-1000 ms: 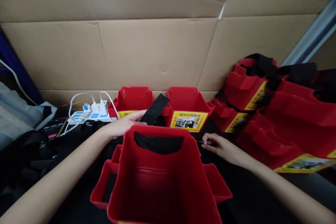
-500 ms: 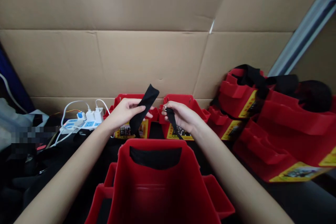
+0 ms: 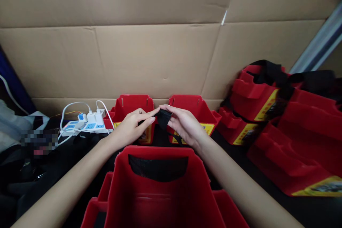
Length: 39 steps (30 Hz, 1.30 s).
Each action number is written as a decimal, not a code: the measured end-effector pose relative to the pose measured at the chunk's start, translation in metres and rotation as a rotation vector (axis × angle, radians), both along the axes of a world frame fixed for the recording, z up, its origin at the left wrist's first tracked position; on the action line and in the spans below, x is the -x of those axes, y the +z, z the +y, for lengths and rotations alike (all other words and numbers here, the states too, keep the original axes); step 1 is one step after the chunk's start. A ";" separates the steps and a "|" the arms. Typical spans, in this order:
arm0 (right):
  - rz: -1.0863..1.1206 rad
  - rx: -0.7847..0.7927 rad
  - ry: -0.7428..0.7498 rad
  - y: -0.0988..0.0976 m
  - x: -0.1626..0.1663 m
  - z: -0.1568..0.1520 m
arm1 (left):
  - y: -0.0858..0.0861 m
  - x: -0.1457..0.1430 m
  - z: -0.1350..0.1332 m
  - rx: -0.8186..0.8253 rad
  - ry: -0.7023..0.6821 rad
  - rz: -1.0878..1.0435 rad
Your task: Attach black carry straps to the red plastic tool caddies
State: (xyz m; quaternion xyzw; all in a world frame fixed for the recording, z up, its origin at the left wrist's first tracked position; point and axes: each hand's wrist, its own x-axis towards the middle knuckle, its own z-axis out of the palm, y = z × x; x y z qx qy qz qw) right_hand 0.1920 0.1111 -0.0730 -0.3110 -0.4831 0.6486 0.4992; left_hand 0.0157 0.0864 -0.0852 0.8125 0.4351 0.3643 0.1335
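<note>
A red plastic bin (image 3: pixel 203 185) with side pockets stands close in front of me, its inside facing up. A black webbing strap (image 3: pixel 163 118) runs through its far wall, and a wide stretch of the webbing (image 3: pixel 159 167) lies across the inner face. Beyond the rim, my left hand (image 3: pixel 133 124) is closed, thumb and fingers pinching the strap's end. My right hand (image 3: pixel 184 123) curls around the strap where the two hands meet. The metal buckle at its fingertips is mostly hidden; only a small glint shows.
Two red bins (image 3: pixel 135 103) with yellow labels stand behind my hands against a cardboard wall (image 3: pixel 160 60). More strapped red bins (image 3: pixel 248 91) are stacked at the right. A white power strip (image 3: pixel 91 126) with plugs and cables lies left, near dark cloth.
My hands have come together. The strap end that stuck up from my left hand is now folded down by the right fingers. The view has shifted slightly.
</note>
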 end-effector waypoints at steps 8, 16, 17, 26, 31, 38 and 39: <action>0.078 -0.095 0.157 0.000 0.007 -0.014 | 0.006 -0.005 -0.012 -0.246 0.074 0.008; 0.001 -0.155 0.208 0.001 0.001 -0.010 | 0.003 -0.011 -0.011 0.113 0.005 -0.579; 0.007 -0.170 0.223 0.002 0.000 -0.010 | 0.002 -0.011 -0.010 0.170 -0.015 -0.661; -0.203 -0.213 0.134 0.000 -0.003 -0.009 | 0.001 -0.009 -0.005 0.227 -0.039 -0.766; -0.227 -0.237 0.079 -0.001 0.000 -0.009 | 0.001 -0.010 -0.007 0.194 -0.003 -0.667; -0.339 -0.374 -0.029 -0.002 0.002 -0.008 | -0.001 -0.010 -0.003 0.125 -0.056 -0.556; -0.364 -0.420 -0.072 -0.003 0.003 -0.008 | -0.002 -0.011 -0.002 0.124 -0.074 -0.553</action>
